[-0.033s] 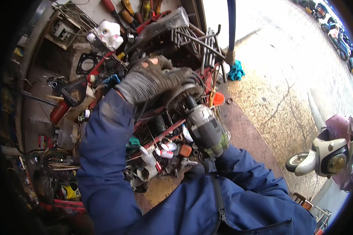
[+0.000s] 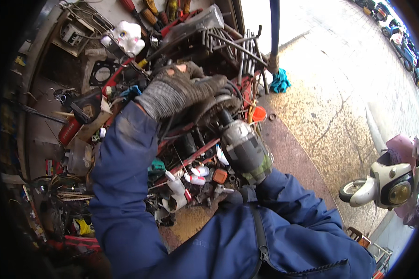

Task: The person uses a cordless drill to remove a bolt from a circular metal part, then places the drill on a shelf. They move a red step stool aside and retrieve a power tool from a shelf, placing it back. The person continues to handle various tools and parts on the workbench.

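Observation:
My left hand [image 2: 177,90], in a worn grey knit glove, closes over the upper side of a dark, round metal part [image 2: 215,106]. The fingers' undersides are hidden. An impact wrench [image 2: 241,145] with a silver front and black body points up at that part, its dark socket [image 2: 225,116] at or close to the face; contact cannot be made out. Behind the tool, my right hand [image 2: 260,172] in a greenish patterned glove grips it, its fingers largely covered by the body. Both hands are above a crowded red-edged tool stand [image 2: 191,162].
Bent metal rods [image 2: 246,58] stand upright just beyond my hands. White-and-red bottles [image 2: 198,176] and loose parts lie below. An orange cup [image 2: 259,114] sits right of the wrench. A dark hose [image 2: 274,32] hangs at the back. A pale scooter [image 2: 381,186] stands at far right.
Very little differs. My left hand sits slightly farther left, and a bit more of the round metal part shows. The wrench stays in my right hand.

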{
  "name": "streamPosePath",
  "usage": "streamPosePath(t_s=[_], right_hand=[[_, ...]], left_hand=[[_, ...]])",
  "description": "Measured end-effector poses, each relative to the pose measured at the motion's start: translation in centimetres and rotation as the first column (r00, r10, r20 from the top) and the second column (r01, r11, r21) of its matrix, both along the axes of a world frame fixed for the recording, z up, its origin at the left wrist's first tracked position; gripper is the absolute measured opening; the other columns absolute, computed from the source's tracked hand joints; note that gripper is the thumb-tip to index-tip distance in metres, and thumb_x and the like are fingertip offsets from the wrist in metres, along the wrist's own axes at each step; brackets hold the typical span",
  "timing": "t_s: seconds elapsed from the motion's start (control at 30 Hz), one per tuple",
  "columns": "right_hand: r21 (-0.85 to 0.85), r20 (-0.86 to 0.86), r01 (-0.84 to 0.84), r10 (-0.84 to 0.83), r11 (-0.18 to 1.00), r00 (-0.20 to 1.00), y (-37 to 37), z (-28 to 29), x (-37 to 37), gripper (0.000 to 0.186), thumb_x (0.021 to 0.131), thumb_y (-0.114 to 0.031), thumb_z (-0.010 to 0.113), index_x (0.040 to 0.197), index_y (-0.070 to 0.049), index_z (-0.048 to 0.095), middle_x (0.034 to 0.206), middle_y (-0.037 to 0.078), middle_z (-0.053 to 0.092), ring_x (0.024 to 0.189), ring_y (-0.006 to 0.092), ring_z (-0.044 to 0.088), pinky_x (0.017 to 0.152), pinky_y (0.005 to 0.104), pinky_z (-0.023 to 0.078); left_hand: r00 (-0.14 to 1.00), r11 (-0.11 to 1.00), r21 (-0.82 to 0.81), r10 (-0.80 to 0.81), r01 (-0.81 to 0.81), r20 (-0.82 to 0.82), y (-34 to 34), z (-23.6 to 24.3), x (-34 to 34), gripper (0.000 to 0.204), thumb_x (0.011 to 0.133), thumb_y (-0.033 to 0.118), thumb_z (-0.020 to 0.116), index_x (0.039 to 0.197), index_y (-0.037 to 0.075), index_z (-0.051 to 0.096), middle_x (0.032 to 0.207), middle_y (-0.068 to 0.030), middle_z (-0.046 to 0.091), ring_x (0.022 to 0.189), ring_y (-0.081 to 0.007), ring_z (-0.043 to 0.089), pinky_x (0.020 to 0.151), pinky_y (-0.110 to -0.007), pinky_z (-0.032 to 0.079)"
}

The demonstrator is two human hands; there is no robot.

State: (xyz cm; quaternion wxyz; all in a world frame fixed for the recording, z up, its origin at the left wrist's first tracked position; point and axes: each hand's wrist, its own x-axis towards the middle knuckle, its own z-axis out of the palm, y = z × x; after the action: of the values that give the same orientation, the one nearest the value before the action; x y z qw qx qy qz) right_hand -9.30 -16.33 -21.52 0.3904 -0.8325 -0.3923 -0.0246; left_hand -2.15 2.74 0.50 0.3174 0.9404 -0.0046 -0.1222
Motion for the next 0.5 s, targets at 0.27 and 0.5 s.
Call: streamPosePath(t_s=[0.27,0.5], right_hand=[[0.057,-0.001,0.007,-0.007,0.998,1.0,-0.2,0.7,0.0,0.061,0.085,-0.033,0.061,0.139,-0.01,0.046,0.139,0.015,0.049,0.13,0.0329,0.044,0.11,0.0426,0.035],[0.085,0.013,0.006,-0.007,0.996,1.0,0.0,0.9,-0.1,0.062,0.084,-0.036,0.062,0.139,-0.01,0.046,0.138,0.014,0.05,0.13,0.0318,0.044,0.109,0.0423,0.035]], left_hand=[[0.994,0.983,0.148,0.113,-0.111,-0.004,-0.4,-0.6,0.5,0.053,0.082,0.055,0.07,0.098,0.005,0.061,0.082,-0.0086,0.066,0.078,-0.0138,0.062,0.075,-0.03,0.052],[0.997,0.996,0.069,0.045,-0.049,0.062,0.0,-0.6,0.2,0.059,0.079,0.062,0.069,0.088,0.004,0.063,0.079,-0.0089,0.068,0.074,-0.0163,0.064,0.071,-0.032,0.052]])
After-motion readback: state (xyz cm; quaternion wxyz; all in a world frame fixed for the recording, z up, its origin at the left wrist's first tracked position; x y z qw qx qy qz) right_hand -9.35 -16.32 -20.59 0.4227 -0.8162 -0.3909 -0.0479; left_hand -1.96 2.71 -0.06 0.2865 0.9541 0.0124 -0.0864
